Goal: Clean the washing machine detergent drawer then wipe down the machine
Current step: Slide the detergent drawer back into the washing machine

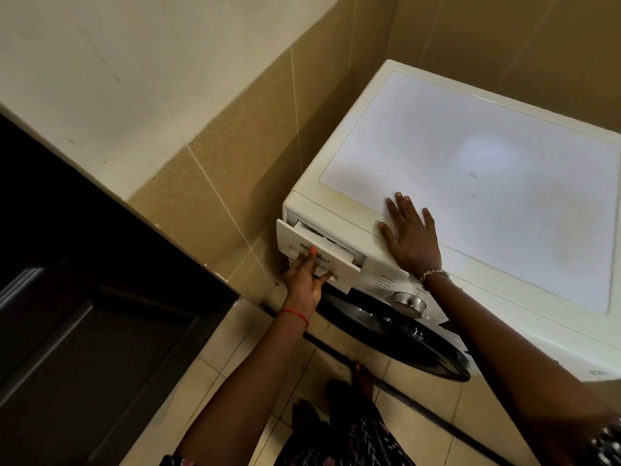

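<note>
Detergent drawer: partly out of washing machine, front gripped by left hand. Right hand: fingers spread, flat on machine top beside it.

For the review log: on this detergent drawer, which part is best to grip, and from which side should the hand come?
Grip the recessed handle at the lower edge of the detergent drawer, coming from below and in front. The left hand does so, fingers hooked in the recess and thumb on the face. The drawer is partly out, so it slides forward. The right hand lies flat on the machine top.
</note>
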A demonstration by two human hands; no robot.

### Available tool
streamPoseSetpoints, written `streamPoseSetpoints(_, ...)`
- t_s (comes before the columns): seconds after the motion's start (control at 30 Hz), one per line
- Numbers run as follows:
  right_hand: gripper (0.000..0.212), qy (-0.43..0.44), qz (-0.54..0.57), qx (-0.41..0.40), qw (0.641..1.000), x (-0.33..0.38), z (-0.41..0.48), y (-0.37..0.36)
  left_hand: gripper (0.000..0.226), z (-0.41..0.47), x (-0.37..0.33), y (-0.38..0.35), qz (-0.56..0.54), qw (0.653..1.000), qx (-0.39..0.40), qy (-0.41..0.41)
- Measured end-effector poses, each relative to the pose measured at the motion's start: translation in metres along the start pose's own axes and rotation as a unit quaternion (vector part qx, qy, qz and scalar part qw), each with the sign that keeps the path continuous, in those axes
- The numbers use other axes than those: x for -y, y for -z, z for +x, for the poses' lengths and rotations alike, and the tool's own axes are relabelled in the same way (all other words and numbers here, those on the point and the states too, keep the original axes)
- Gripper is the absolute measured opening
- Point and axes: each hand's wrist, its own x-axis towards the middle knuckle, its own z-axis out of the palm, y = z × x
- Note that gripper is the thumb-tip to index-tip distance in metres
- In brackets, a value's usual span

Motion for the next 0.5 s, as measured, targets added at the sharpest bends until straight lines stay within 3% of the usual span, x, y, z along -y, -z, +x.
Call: streamPoseSetpoints(0.5, 0.073, 0.003, 0.009, -0.014, 1.000, -0.002, 0.001, -0.003, 0.040, 0.015, 0.005, -0.027, 0.032, 0.999, 0.013, -0.009)
